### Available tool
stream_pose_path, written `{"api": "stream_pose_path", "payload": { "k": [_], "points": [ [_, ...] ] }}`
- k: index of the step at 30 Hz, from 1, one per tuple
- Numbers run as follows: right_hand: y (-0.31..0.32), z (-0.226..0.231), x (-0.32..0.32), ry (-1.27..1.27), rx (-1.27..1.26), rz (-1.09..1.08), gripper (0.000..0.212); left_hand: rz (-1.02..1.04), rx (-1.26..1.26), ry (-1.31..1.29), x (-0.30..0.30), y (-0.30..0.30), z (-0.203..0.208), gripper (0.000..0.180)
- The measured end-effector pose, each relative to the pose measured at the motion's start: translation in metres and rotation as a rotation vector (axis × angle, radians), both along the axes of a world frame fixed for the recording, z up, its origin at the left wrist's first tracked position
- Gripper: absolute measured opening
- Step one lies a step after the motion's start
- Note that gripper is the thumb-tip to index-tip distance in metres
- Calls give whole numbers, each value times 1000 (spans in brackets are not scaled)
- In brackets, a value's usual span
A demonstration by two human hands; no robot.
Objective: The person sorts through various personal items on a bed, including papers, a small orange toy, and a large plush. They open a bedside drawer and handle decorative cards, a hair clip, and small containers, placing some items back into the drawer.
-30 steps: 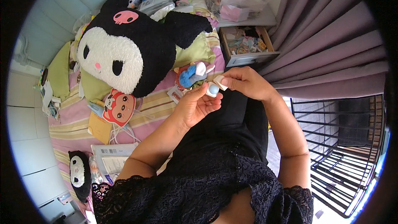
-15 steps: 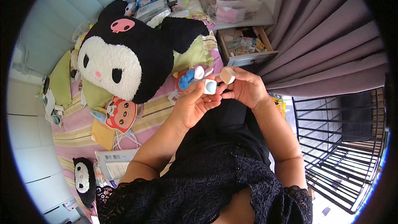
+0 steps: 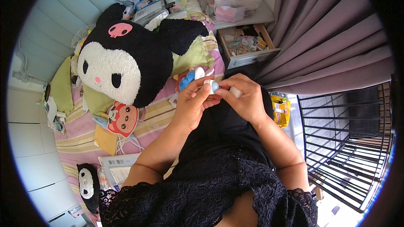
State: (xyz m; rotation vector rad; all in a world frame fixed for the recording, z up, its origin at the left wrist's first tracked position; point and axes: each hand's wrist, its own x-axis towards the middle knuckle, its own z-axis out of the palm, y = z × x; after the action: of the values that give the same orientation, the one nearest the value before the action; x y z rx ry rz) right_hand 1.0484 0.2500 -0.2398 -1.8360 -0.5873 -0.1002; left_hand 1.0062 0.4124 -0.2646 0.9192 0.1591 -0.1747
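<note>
Above my lap, my left hand (image 3: 190,106) grips a small white squarish container (image 3: 208,85) between thumb and fingers. A rounded pale blue end (image 3: 215,86) bulges from its right side. My right hand (image 3: 249,101) is close beside it, thumb and forefinger pinched at the blue end; whether they touch it I cannot tell. Tucked in that same hand is a small off-white blocky cap (image 3: 236,92), partly hidden by the fingers. Just beyond my hands on the bed lies a blue and white plush toy (image 3: 191,79).
A big black-and-white plush (image 3: 111,69) fills much of the striped bed (image 3: 73,136). Beyond my hands, a drawer (image 3: 249,57) stands open, full of small items. To the right are a grey curtain (image 3: 328,38), a black wire cage (image 3: 336,143) and a yellow packet (image 3: 281,111).
My right hand has turned and come down, its fingertips now at the blue end. The cap, held up in the fingertips before, now sits lower in that hand. The left hand still holds the container.
</note>
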Motion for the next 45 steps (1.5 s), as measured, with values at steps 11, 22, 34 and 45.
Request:
{"api": "stream_pose_path", "payload": {
  "k": [11,22,34,45],
  "points": [
    [-5,-6,0,318,340,57,14,-44,-81,-29,-1,3,8,39],
    [-11,-4,-3,1184,1012,227,26,-100,-211,-39,2,3,11,43],
    [-12,-11,-6,1093,919,189,37,-83,-110,-114,0,0,14,43],
    [-8,-14,0,1241,1108,134,46,-371,-90,-458,-32,-15,119,56]
  ]
}}
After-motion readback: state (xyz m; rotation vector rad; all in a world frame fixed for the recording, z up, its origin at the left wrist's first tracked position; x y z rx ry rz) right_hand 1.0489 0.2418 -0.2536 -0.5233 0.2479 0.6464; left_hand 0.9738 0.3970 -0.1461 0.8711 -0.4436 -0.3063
